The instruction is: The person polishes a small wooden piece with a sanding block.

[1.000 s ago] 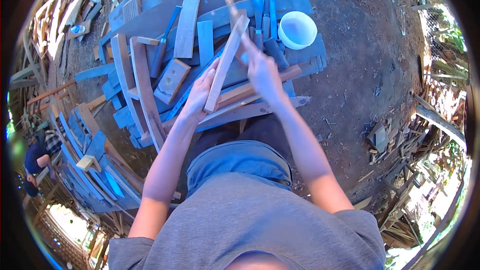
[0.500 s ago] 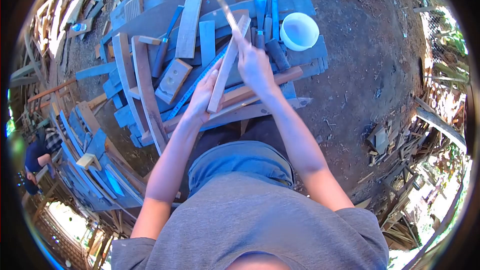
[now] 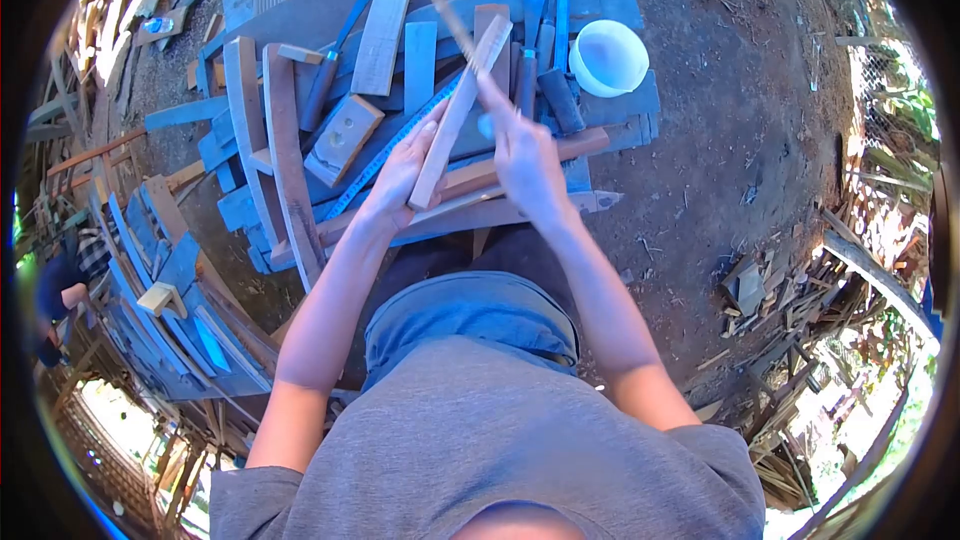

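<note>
My left hand (image 3: 408,165) is closed round the lower part of a narrow wooden strip (image 3: 455,120), which slants up and away from me over the bench. In my right hand (image 3: 530,162) is a long, slim file (image 3: 455,25), its blade crossing the strip near the far end. The fingers wrap its near end, so the handle is mostly hidden. Under the strip, beside my left hand, lies a blue marked ruler (image 3: 375,178). A wooden block with round marks (image 3: 343,140) rests to the left of that hand.
A white bucket (image 3: 608,58) stands at the bench's right side, near several chisels (image 3: 527,80). Curved wooden pieces (image 3: 290,160) and boards (image 3: 385,30) cover the left. A person (image 3: 62,290) is at far left, beyond another wood pile. Scrap wood (image 3: 765,285) lies on the ground at right.
My right hand has drawn the file back toward my body and slightly right along the strip. My left hand still grips the strip. The whole view has shifted a little.
</note>
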